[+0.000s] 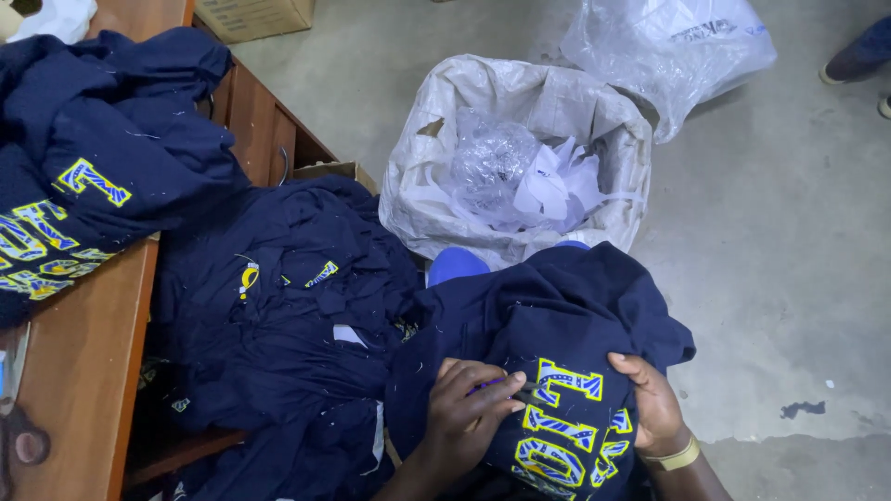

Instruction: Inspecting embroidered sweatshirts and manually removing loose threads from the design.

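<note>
A navy garment (pixel 548 315) with yellow, blue and white embroidered letters (pixel 566 422) lies across my lap. My left hand (pixel 469 413) pinches a small purple-handled tool (pixel 506 383) whose tip touches the top letter. My right hand (pixel 654 399), with a yellow band on its wrist, grips the fabric at the right edge of the lettering and holds it taut. Loose thread bits speckle the cloth.
A heap of similar navy garments (pixel 288 315) lies to my left, more on the wooden desk (pixel 83 362). A white sack (pixel 436 186) full of plastic and paper scraps stands ahead, a clear plastic bag (pixel 668 46) behind it. Another person's shoe (pixel 854 56) shows at top right.
</note>
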